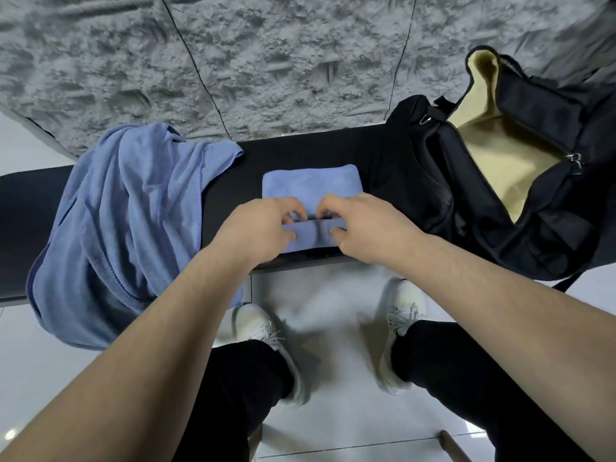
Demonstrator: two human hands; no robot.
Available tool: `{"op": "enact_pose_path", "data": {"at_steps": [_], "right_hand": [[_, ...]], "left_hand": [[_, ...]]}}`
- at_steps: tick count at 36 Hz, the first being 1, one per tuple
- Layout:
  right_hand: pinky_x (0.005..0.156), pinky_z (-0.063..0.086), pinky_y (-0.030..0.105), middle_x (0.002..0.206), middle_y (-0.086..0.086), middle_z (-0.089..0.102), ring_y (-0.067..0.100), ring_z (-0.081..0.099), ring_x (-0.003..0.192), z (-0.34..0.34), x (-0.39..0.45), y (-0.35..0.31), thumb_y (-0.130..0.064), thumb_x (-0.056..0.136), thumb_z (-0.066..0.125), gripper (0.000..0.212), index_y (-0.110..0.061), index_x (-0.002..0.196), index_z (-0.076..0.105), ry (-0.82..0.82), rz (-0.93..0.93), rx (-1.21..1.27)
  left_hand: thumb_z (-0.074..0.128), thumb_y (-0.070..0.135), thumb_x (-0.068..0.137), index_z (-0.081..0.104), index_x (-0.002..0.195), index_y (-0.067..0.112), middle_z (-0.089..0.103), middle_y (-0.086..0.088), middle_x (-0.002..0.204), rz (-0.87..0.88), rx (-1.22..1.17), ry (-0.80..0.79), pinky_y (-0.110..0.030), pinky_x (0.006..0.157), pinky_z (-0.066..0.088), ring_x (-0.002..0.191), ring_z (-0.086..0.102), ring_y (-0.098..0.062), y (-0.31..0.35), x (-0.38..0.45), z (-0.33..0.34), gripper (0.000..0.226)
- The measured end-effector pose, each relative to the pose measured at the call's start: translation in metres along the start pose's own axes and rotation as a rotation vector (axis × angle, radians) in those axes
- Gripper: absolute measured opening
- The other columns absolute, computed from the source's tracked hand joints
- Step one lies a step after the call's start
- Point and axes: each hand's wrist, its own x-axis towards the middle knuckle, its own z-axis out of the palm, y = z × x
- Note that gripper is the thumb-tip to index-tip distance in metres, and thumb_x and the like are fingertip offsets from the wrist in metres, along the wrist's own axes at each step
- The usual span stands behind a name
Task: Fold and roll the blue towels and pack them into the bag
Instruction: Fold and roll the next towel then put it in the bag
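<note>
Two blue towels (310, 185), one bag (500, 168), two hands (256, 225).

Folded blue towel (308, 185) lies flat mid-bench, near edge partly rolled; crumpled blue towel (123, 228) left; black bag (500, 195) gapes right

Looks like some indoor room, hard to pin down: rough grey textured wall (266, 61) right behind the black tabletop (316, 151), glossy white floor tiles (333, 295) below it.

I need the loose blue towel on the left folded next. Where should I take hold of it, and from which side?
Grip the loose blue towel by its far right corner, coming from above on the bench. That corner lies flat and spread, with its stitched hem showing, while the near part hangs bunched over the edge. Both hands, left hand and right hand, are now busy rolling the folded towel.
</note>
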Motion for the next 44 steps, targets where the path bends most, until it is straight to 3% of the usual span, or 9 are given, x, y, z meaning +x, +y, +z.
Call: {"op": "enact_pose_path", "data": {"at_steps": [4, 8, 11, 18, 22, 29, 34, 39, 44], "right_hand": [[0.095, 0.038, 0.033, 0.119, -0.008, 0.058, 0.019, 0.044, 0.112, 0.0, 0.001, 0.002, -0.024, 0.093, 0.052, 0.027, -0.03, 0.117, 0.064, 0.092, -0.09, -0.139], [0.082, 0.026, 0.026, 0.119, -0.008, 0.054, 0.019, 0.044, 0.113, 0.003, -0.001, -0.002, -0.033, 0.087, 0.058, 0.034, -0.025, 0.12, 0.061, 0.123, -0.148, -0.239], [0.078, 0.021, 0.025, 0.122, -0.004, 0.053, 0.02, 0.045, 0.111, 0.01, 0.001, -0.003, -0.022, 0.087, 0.057, 0.038, -0.02, 0.125, 0.055, 0.126, -0.162, -0.303], [0.091, 0.039, 0.033, 0.126, -0.002, 0.056, 0.022, 0.047, 0.115, 0.008, 0.004, 0.001, -0.02, 0.091, 0.053, 0.04, -0.019, 0.131, 0.055, 0.107, -0.101, -0.194], [0.096, 0.041, 0.037, 0.127, -0.003, 0.058, 0.021, 0.048, 0.117, 0.008, 0.004, 0.001, -0.021, 0.092, 0.052, 0.04, -0.021, 0.131, 0.056, 0.099, -0.083, -0.157], [0.096, 0.041, 0.039, 0.12, -0.003, 0.06, 0.022, 0.048, 0.113, 0.008, 0.001, -0.001, -0.02, 0.088, 0.052, 0.035, -0.019, 0.122, 0.059, 0.09, -0.067, -0.171], [0.095, 0.042, 0.038, 0.119, -0.004, 0.061, 0.021, 0.048, 0.112, 0.009, -0.006, -0.003, -0.02, 0.086, 0.051, 0.037, -0.021, 0.122, 0.059, 0.049, -0.047, -0.15], [0.089, 0.043, 0.035, 0.111, -0.003, 0.06, 0.021, 0.048, 0.108, 0.009, -0.011, -0.007, -0.021, 0.086, 0.049, 0.03, -0.019, 0.113, 0.061, -0.008, -0.008, -0.113], [0.092, 0.046, 0.038, 0.112, -0.002, 0.058, 0.021, 0.047, 0.111, 0.009, -0.01, -0.005, -0.023, 0.084, 0.049, 0.032, -0.018, 0.115, 0.058, -0.067, 0.027, -0.069]], "left_hand": [[0.064, 0.016, 0.091, 0.059, 0.097, 0.036, 0.055, 0.017, 0.087, 0.009, -0.035, -0.008, -0.024, 0.077, 0.042, 0.092, 0.058, -0.012, -0.001, 0.005, -0.001, 0.022], [0.063, 0.016, 0.092, 0.062, 0.098, 0.035, 0.061, 0.013, 0.096, 0.0, -0.055, 0.013, -0.027, 0.082, 0.047, 0.095, 0.06, -0.014, -0.003, 0.007, 0.001, 0.02], [0.061, 0.014, 0.092, 0.068, 0.106, 0.03, 0.063, 0.009, 0.103, 0.003, -0.032, 0.022, -0.025, 0.081, 0.045, 0.094, 0.058, -0.014, -0.002, 0.009, 0.002, 0.022], [0.069, 0.032, 0.081, 0.066, 0.118, 0.032, 0.053, 0.006, 0.119, 0.076, 0.124, 0.04, -0.037, 0.097, 0.042, 0.111, 0.045, -0.019, 0.001, 0.003, 0.003, 0.037], [0.074, 0.031, 0.082, 0.055, 0.132, 0.031, 0.049, 0.005, 0.127, 0.09, 0.278, 0.034, -0.038, 0.093, 0.043, 0.115, 0.045, -0.021, 0.004, 0.001, 0.007, 0.053], [0.064, 0.014, 0.08, 0.055, 0.111, 0.029, 0.058, 0.007, 0.092, 0.071, 0.243, 0.102, -0.032, 0.061, 0.046, 0.078, 0.055, -0.022, 0.014, 0.001, 0.009, 0.036], [0.064, 0.016, 0.078, 0.057, 0.109, 0.033, 0.061, 0.009, 0.093, 0.047, 0.213, 0.053, -0.03, 0.064, 0.047, 0.08, 0.057, -0.02, 0.018, -0.007, 0.009, 0.035], [0.06, 0.02, 0.079, 0.065, 0.101, 0.034, 0.059, 0.006, 0.077, 0.026, 0.191, 0.022, -0.027, 0.06, 0.043, 0.077, 0.058, -0.019, 0.023, -0.014, 0.008, 0.027], [0.06, 0.026, 0.082, 0.068, 0.101, 0.038, 0.067, 0.005, 0.098, -0.007, 0.115, -0.02, -0.029, 0.073, 0.052, 0.089, 0.06, -0.018, 0.023, -0.013, 0.006, 0.024]]}}
